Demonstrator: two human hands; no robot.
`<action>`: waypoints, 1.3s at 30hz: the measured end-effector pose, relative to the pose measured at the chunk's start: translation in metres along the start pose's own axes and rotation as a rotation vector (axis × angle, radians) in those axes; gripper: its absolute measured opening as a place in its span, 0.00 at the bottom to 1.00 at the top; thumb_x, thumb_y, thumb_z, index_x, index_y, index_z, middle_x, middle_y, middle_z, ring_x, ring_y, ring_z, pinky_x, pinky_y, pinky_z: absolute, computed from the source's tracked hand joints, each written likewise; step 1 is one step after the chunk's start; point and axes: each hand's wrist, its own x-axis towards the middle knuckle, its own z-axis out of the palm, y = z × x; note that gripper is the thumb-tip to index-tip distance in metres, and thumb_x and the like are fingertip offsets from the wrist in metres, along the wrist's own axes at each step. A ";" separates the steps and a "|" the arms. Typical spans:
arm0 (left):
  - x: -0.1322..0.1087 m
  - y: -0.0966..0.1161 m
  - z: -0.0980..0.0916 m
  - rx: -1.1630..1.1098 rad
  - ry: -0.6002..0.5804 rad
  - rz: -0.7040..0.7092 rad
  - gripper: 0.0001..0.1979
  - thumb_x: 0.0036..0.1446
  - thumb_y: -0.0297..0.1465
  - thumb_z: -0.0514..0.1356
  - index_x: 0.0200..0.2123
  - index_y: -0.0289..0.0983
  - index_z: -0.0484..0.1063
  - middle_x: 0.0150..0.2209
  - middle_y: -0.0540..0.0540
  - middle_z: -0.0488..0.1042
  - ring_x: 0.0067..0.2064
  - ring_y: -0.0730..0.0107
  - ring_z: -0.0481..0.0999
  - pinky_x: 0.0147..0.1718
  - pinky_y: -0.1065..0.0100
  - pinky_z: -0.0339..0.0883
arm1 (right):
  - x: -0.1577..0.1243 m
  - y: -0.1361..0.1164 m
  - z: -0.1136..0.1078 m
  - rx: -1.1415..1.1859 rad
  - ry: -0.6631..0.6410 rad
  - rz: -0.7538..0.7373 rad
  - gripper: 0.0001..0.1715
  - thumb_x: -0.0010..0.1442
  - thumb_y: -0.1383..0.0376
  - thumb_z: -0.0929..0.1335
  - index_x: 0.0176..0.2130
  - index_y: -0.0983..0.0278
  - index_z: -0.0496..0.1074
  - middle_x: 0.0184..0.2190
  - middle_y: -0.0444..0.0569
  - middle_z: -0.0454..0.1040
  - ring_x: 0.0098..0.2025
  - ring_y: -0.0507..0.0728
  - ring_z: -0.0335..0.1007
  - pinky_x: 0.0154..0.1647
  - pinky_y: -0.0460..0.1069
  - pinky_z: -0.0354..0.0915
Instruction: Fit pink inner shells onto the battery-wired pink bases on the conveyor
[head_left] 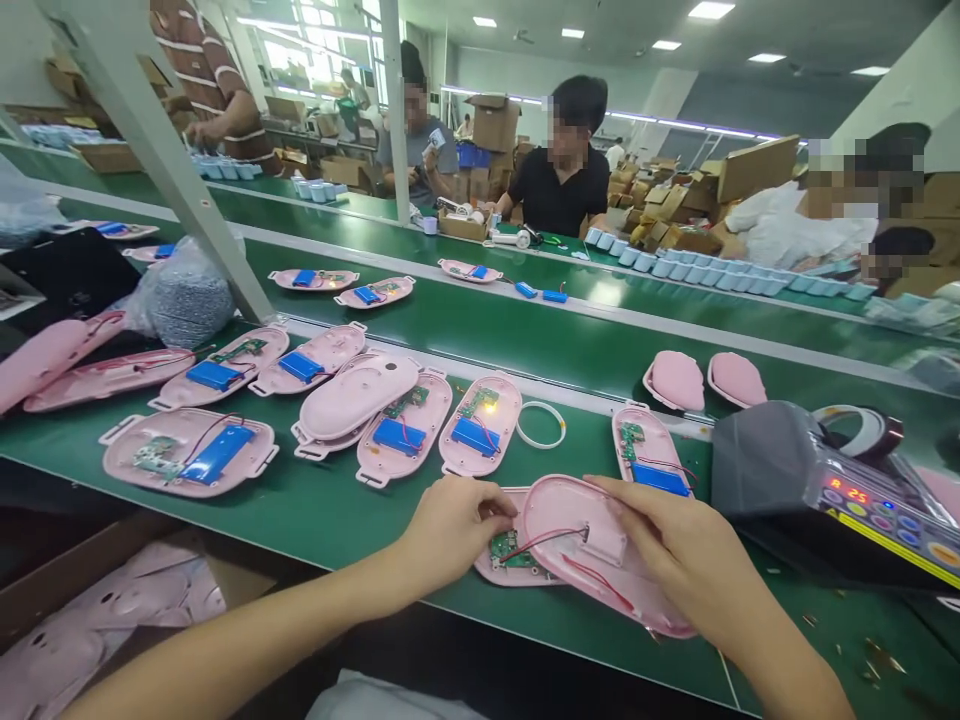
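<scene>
Left hand (457,535) narrowly pinched above a green circuit board (508,548); right hand (667,545) clasping a tilted pink plastic shell (592,585) (red wires (544,541) across it).

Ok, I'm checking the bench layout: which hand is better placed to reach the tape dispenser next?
Probably your right hand: it sits beside the electronic tape dispenser, while your left hand is farther off at the circuit board, beyond the pink shell. It grips that shell, though.

Head camera faces forward and down, seemingly near left hand (450,535) and right hand (660,545).
</scene>
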 end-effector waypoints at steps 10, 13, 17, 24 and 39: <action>0.002 -0.012 0.003 0.004 0.476 0.583 0.04 0.61 0.28 0.64 0.36 0.39 0.81 0.30 0.48 0.79 0.34 0.66 0.76 0.36 0.65 0.70 | 0.019 -0.011 0.008 -0.235 0.197 -0.152 0.22 0.71 0.67 0.57 0.49 0.62 0.77 0.35 0.43 0.79 0.29 0.51 0.74 0.23 0.46 0.61; 0.015 -0.006 0.005 0.038 0.666 0.694 0.05 0.63 0.29 0.62 0.36 0.39 0.80 0.39 0.44 0.75 0.40 0.66 0.76 0.40 0.62 0.73 | 0.036 -0.022 0.004 -0.102 0.175 -0.239 0.21 0.71 0.68 0.57 0.50 0.63 0.76 0.32 0.44 0.77 0.28 0.49 0.72 0.25 0.44 0.60; 0.029 -0.004 0.003 -0.153 0.669 0.716 0.03 0.62 0.26 0.62 0.36 0.39 0.76 0.44 0.45 0.74 0.40 0.70 0.78 0.37 0.68 0.75 | 0.050 -0.024 0.001 -0.018 0.228 -0.286 0.18 0.71 0.68 0.59 0.49 0.65 0.76 0.31 0.43 0.76 0.28 0.48 0.69 0.28 0.44 0.61; 0.003 -0.018 -0.020 -0.474 0.305 0.403 0.15 0.65 0.35 0.58 0.54 0.39 0.67 0.52 0.40 0.73 0.47 0.63 0.78 0.45 0.61 0.76 | 0.053 -0.018 0.006 -0.097 0.279 -0.237 0.19 0.70 0.68 0.59 0.47 0.65 0.78 0.33 0.43 0.77 0.28 0.48 0.70 0.28 0.44 0.60; -0.008 -0.020 0.001 -0.254 0.222 0.207 0.11 0.58 0.25 0.61 0.45 0.37 0.78 0.35 0.48 0.81 0.36 0.67 0.79 0.38 0.68 0.73 | 0.034 0.009 0.005 -0.272 0.292 -0.142 0.20 0.70 0.66 0.59 0.46 0.61 0.79 0.38 0.46 0.79 0.31 0.51 0.74 0.25 0.44 0.61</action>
